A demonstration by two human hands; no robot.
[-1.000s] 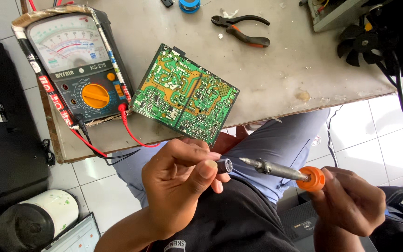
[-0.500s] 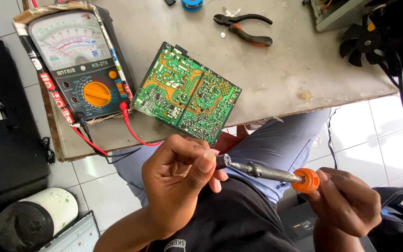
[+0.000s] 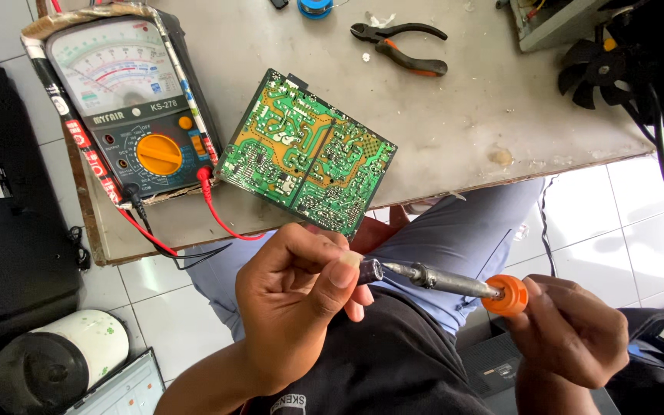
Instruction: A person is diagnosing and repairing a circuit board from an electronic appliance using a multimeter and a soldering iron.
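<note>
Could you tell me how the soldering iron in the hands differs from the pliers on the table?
The soldering iron is gripped in the right hand, tip meeting a small dark part pinched in the left hand; the pliers lie untouched on the table. The iron is one straight metal shaft; the pliers have two curved handles. The iron is held over the lap, the pliers rest far from both hands. Both carry orange.

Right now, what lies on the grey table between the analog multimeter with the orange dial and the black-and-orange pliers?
In the head view, the green circuit board lies between the multimeter and pliers.
</note>
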